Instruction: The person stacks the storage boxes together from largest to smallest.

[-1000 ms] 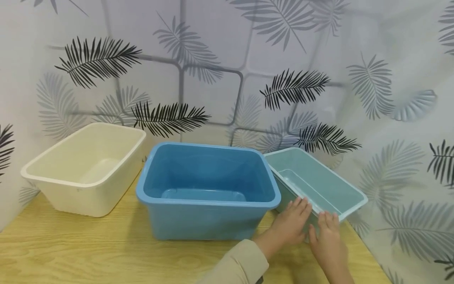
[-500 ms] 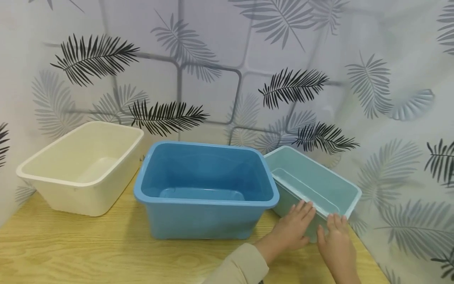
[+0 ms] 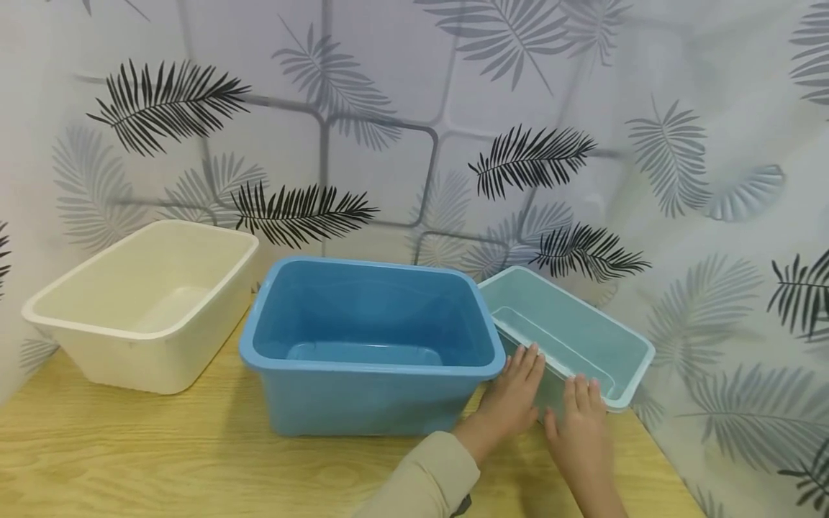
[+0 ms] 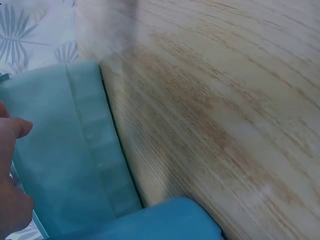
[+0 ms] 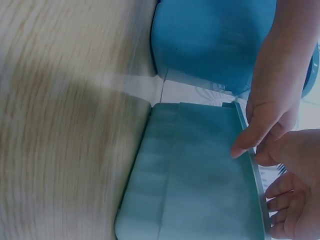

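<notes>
At teal bin [image 3: 576,316], right end of desk [image 3: 194,460]

Find cream bin [image 3: 155,360] and blue bin [image 3: 365,403] standing; judge nearly done, lacking perhaps a squaring-up. See left hand [image 3: 508,396] and right hand [image 3: 583,435] on teal bin's near edge, fingers [image 3: 531,365] straight, close together. In right wrist view, note gap to blue bin, hidden in head view.

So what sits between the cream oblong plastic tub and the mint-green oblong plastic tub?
A blue rectangular plastic tub stands between the cream tub and the mint-green tub in the head view.
</notes>
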`<state>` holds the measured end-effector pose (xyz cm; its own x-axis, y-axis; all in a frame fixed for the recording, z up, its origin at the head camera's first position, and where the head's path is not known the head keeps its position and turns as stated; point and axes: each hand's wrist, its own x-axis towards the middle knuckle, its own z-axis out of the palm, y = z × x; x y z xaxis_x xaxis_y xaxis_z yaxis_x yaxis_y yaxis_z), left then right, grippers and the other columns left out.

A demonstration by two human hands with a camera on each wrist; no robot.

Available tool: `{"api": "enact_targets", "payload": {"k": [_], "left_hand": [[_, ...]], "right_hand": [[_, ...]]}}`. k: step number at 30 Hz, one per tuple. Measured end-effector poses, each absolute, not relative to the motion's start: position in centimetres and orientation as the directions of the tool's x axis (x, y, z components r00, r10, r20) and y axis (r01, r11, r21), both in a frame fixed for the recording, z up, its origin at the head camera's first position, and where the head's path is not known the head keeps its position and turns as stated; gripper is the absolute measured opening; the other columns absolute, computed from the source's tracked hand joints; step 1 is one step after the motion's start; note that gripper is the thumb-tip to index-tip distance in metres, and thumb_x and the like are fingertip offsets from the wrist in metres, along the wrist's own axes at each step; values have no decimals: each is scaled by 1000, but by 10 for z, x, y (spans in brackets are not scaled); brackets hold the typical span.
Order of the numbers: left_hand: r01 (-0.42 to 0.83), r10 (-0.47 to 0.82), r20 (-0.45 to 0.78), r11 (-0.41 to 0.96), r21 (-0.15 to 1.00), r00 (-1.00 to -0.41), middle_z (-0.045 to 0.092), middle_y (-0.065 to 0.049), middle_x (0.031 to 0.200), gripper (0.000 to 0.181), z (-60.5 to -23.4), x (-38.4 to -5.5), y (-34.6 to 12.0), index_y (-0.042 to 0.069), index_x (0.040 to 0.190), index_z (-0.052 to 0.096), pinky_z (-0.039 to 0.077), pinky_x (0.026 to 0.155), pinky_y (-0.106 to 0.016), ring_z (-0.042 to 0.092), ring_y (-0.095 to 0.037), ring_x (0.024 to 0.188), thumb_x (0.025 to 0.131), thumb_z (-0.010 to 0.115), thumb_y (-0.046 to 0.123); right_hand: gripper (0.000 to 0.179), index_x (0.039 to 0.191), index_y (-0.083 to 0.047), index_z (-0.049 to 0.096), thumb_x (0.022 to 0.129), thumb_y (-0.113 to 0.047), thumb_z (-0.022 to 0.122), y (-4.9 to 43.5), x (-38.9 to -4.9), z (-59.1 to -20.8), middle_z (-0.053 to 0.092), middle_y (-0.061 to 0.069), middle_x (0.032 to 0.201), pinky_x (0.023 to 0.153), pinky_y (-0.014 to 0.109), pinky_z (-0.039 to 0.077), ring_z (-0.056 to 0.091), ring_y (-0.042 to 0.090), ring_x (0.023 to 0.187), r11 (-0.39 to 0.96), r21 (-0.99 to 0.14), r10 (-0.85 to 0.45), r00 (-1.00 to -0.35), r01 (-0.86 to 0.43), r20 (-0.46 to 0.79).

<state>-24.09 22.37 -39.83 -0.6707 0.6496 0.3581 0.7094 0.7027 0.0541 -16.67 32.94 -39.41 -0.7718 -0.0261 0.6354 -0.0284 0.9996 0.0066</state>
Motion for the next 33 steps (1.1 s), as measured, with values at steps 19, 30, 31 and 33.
{"api": "enact_targets", "payload": {"k": [19, 30, 31, 33], "left_hand": [[682, 609, 316, 692, 237, -727, 18, -7, 155, 76, -398, -248, 223, 13, 146, 26, 49, 86, -17, 19, -24, 143, 83, 68, 21], [705, 662, 325, 709, 19, -675, 25, -6, 153, 71, -398, -245, 226, 9, 145, 29, 28, 113, -30, 25, -22, 142, 86, 63, 30], [708, 665, 328, 706, 16, -671, 26, -7, 153, 71, -398, -245, 226, 9, 144, 30, 28, 113, -30, 25, -22, 142, 86, 63, 30], [713, 673, 328, 701, 3, -663, 26, -6, 153, 70, -398, -244, 226, 9, 144, 30, 29, 113, -30, 25, -21, 141, 86, 62, 30]], "right_hand": [[48, 114, 20, 53, 73, 0, 66, 344, -162, -397, 50, 37, 121, 86, 63, 41, 44, 56, 115, 993, -115, 55, -739, -31, 672], [45, 111, 22, 53, 74, 0, 65, 349, -158, -392, 51, 40, 117, 84, 63, 41, 44, 58, 112, 990, -143, 101, -738, 6, 667], [45, 111, 22, 53, 74, -1, 65, 350, -158, -391, 51, 40, 117, 85, 63, 41, 44, 58, 113, 989, -150, 109, -740, 12, 664], [45, 112, 21, 53, 75, -1, 65, 351, -157, -391, 50, 39, 119, 86, 63, 40, 43, 57, 114, 986, -168, 130, -746, 26, 653]]}}
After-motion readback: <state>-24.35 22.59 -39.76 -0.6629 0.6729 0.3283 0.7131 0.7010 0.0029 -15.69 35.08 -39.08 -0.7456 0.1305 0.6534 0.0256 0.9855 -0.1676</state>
